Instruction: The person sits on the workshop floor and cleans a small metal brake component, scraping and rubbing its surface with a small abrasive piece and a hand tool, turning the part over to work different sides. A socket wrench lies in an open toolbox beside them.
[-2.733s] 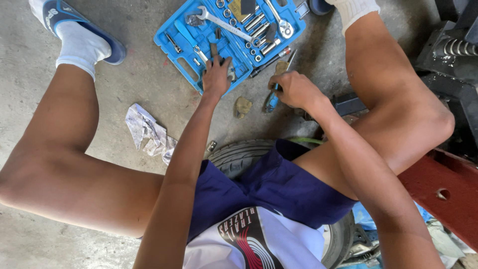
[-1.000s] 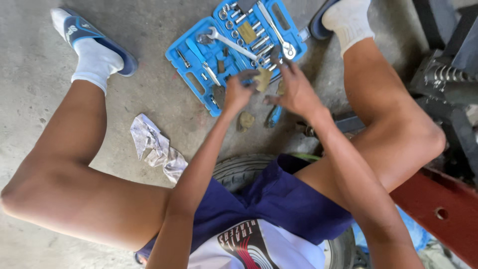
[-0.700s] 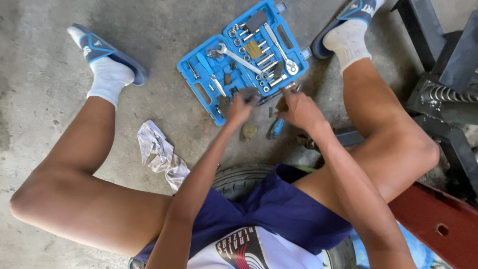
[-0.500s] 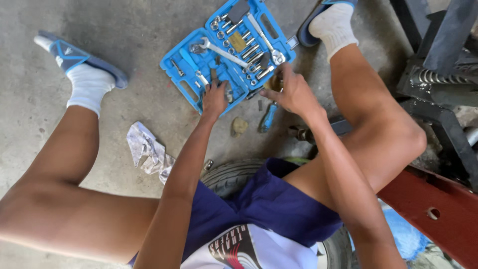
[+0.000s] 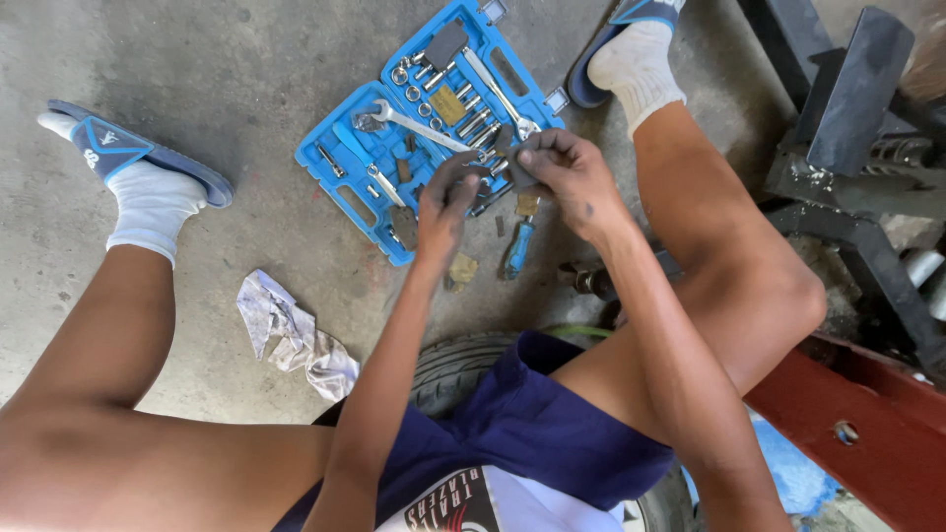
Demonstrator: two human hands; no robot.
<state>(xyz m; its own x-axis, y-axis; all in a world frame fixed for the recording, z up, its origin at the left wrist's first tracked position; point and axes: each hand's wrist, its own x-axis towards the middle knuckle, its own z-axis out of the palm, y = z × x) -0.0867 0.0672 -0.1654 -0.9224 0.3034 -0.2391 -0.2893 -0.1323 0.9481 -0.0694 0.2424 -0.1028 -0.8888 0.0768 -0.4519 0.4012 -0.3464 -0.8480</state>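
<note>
My right hand (image 5: pixel 567 175) pinches a small dark grey part (image 5: pixel 509 166) just above the near edge of an open blue tool case (image 5: pixel 340 163). My left hand (image 5: pixel 443 202) has its fingers curled and its fingertips meet the same part from the left. The case lies on the concrete floor between my bare legs and holds sockets, bits and a silver spanner (image 5: pixel 414 124). Below my hands a blue-handled screwdriver (image 5: pixel 517 251) and a small brown pad (image 5: pixel 461 268) lie on the floor.
A crumpled pale rag (image 5: pixel 296 335) lies at the left by my thigh. I sit on a black tyre (image 5: pixel 448 369). A red metal beam (image 5: pixel 867 424) and a dark metal frame (image 5: pixel 852 118) stand at the right. My feet wear white socks and blue sandals.
Both hands have come together over the case's near edge, holding the small part between them; earlier the left hand reached into the case. The view has shifted slightly.
</note>
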